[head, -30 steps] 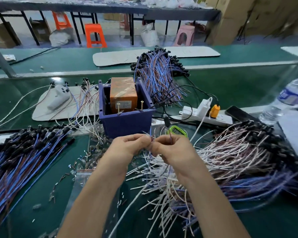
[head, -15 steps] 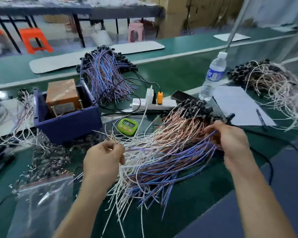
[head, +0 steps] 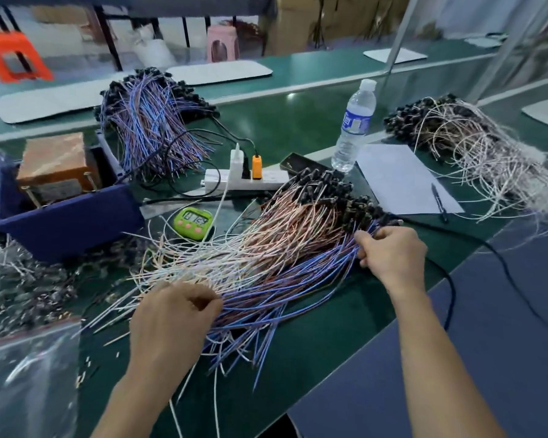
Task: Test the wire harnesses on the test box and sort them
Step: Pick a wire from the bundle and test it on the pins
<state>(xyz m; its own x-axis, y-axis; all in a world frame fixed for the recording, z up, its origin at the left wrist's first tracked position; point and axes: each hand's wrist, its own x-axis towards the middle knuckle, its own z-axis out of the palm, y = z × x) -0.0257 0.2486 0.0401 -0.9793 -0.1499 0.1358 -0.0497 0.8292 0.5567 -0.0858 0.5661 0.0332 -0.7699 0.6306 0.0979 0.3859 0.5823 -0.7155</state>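
A wide fan of wire harnesses, white, brown and blue with black connectors at the far right end, lies on the green mat before me. My right hand grips the harnesses near their connector end. My left hand pinches the loose wire ends at the near left of the fan. The test box, brown with upright metal pins, sits in a dark blue bin at the left. Another blue-violet harness pile lies behind the bin, and a whitish pile at the far right.
A white power strip with plugs, a green timer, a water bottle, a phone and a paper sheet with a pen stand behind the fan. A clear plastic bag lies near left. A black cable crosses the right edge.
My view swung right, from the bin to the harness fan. My hands parted: the right went to the connector end, the left to the loose wire ends and then lower.
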